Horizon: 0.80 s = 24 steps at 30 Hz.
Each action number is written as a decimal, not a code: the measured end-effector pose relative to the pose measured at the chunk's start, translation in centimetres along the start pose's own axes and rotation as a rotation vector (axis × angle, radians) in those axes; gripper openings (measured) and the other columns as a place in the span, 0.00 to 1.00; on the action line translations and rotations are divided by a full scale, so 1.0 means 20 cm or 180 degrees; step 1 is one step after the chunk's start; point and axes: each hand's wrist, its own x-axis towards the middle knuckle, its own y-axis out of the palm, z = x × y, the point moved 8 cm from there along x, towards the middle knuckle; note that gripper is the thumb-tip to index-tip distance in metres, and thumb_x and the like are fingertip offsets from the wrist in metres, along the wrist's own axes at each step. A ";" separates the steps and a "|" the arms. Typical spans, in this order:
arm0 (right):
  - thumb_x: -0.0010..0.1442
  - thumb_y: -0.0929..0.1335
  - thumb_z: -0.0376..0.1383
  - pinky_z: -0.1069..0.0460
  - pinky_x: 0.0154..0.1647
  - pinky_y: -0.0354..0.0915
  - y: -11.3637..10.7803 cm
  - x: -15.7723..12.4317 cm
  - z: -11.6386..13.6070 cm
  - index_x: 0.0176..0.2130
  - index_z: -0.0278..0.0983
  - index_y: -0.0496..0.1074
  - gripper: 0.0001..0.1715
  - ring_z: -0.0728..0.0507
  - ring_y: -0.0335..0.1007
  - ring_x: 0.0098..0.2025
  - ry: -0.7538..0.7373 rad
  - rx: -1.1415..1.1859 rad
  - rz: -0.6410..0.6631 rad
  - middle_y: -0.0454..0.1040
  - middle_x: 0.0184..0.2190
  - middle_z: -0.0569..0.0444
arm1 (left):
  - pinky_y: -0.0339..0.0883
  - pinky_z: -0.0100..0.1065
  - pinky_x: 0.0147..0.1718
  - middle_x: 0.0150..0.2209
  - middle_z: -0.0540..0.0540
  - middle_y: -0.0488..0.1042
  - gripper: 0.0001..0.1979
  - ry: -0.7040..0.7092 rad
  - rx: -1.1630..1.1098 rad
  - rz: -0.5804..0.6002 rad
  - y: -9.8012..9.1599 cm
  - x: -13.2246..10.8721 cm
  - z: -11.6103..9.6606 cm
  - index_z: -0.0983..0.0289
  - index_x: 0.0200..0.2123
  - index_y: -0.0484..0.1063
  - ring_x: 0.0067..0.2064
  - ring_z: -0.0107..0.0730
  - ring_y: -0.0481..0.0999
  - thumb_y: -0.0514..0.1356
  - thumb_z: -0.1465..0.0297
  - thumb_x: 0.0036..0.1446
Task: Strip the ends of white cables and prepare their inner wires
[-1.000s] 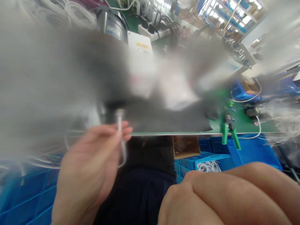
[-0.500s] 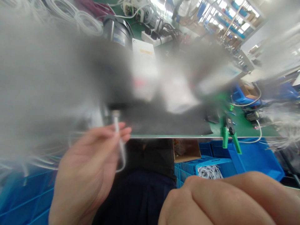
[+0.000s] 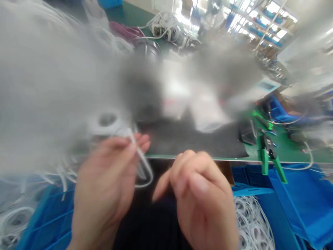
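My left hand (image 3: 109, 180) is closed in a pinch around a white cable (image 3: 144, 161), which bends in a loop below the fingertips. A coiled part of white cable, blurred, lies just beyond this hand. My right hand (image 3: 203, 194) is beside it to the right, near the bench edge, with fingers curled in and the thumb against them. Whatever those fingers hold, if anything, is hidden. A crimping tool with green handles (image 3: 272, 156) rests at the bench edge, its handles jutting over.
A dark mat (image 3: 187, 139) covers the green bench (image 3: 293, 146). Blurred white boxes (image 3: 179, 86) stand at its back. Below right, a blue bin (image 3: 281, 208) holds coiled white cables (image 3: 253, 222). Another blue crate (image 3: 49, 218) stands lower left, and blurred clear plastic fills the left.
My right hand has come up and left, from the lower right corner towards my left hand. The left hand keeps its pinch on the cable. The view has shifted, so the bench appears further right.
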 end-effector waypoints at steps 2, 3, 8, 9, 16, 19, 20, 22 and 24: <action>0.74 0.69 0.39 0.49 0.38 0.72 0.07 0.10 -0.12 0.40 0.41 0.76 0.08 0.45 0.75 0.35 0.0149 -0.0101 0.0100 0.76 0.33 0.56 | 0.80 0.36 0.56 0.41 0.52 0.86 0.10 0.0079 -0.0116 0.0090 0.02 0.02 -0.03 0.63 0.39 0.77 0.49 0.37 0.87 0.73 0.78 0.59; 0.73 0.70 0.38 0.50 0.41 0.71 0.10 0.14 -0.16 0.43 0.40 0.78 0.05 0.45 0.76 0.38 0.0118 -0.0276 0.0192 0.79 0.37 0.55 | 0.80 0.36 0.55 0.41 0.52 0.87 0.11 0.0071 -0.0105 0.0140 0.03 0.03 -0.04 0.62 0.41 0.77 0.49 0.37 0.87 0.74 0.77 0.59; 0.75 0.70 0.39 0.51 0.41 0.68 0.20 0.22 -0.24 0.47 0.39 0.80 0.09 0.46 0.75 0.40 0.0000 -0.0690 0.0624 0.80 0.42 0.54 | 0.80 0.35 0.51 0.47 0.55 0.87 0.15 -0.0046 -0.0070 0.0413 0.05 0.02 -0.02 0.59 0.48 0.75 0.52 0.38 0.87 0.74 0.74 0.62; 0.75 0.70 0.39 0.52 0.40 0.67 0.20 0.22 -0.25 0.46 0.38 0.81 0.09 0.46 0.74 0.39 0.0040 -0.0643 0.0662 0.80 0.40 0.54 | 0.80 0.35 0.52 0.46 0.54 0.87 0.16 -0.0069 -0.0094 0.0471 0.05 0.02 -0.02 0.59 0.49 0.75 0.54 0.39 0.86 0.74 0.75 0.62; 0.74 0.72 0.46 0.54 0.25 0.52 0.20 0.19 -0.32 0.38 0.37 0.77 0.16 0.51 0.53 0.26 0.0770 0.0100 0.0998 0.65 0.26 0.62 | 0.77 0.36 0.57 0.52 0.58 0.85 0.12 -0.0118 0.0152 0.0845 0.06 0.05 -0.02 0.60 0.53 0.78 0.56 0.39 0.84 0.70 0.70 0.68; 0.74 0.72 0.47 0.53 0.25 0.49 0.20 0.15 -0.34 0.37 0.37 0.76 0.18 0.51 0.51 0.25 0.0956 0.0187 0.1113 0.61 0.24 0.63 | 0.78 0.36 0.54 0.56 0.58 0.83 0.10 0.0044 0.0046 0.0886 0.07 0.09 -0.05 0.59 0.54 0.81 0.52 0.38 0.85 0.66 0.66 0.73; 0.74 0.72 0.47 0.53 0.26 0.49 0.21 0.13 -0.35 0.37 0.37 0.75 0.19 0.51 0.51 0.25 0.0981 0.0207 0.1158 0.60 0.23 0.63 | 0.79 0.35 0.52 0.55 0.58 0.83 0.10 0.0060 0.0030 0.0945 0.09 0.10 -0.05 0.59 0.54 0.82 0.50 0.37 0.85 0.65 0.65 0.73; 0.74 0.71 0.48 0.53 0.26 0.50 0.21 0.11 -0.35 0.36 0.37 0.75 0.20 0.51 0.52 0.25 0.1013 0.0232 0.1224 0.61 0.23 0.63 | 0.79 0.31 0.48 0.50 0.57 0.84 0.10 0.0040 0.0063 0.1049 0.10 0.11 -0.04 0.60 0.51 0.84 0.46 0.34 0.86 0.65 0.65 0.73; 0.73 0.71 0.48 0.53 0.26 0.50 0.21 0.10 -0.35 0.36 0.37 0.75 0.20 0.51 0.54 0.25 0.1017 0.0209 0.1227 0.62 0.23 0.62 | 0.79 0.27 0.45 0.45 0.55 0.84 0.07 -0.0009 0.0064 0.1047 0.10 0.11 -0.03 0.60 0.48 0.86 0.43 0.30 0.85 0.67 0.66 0.71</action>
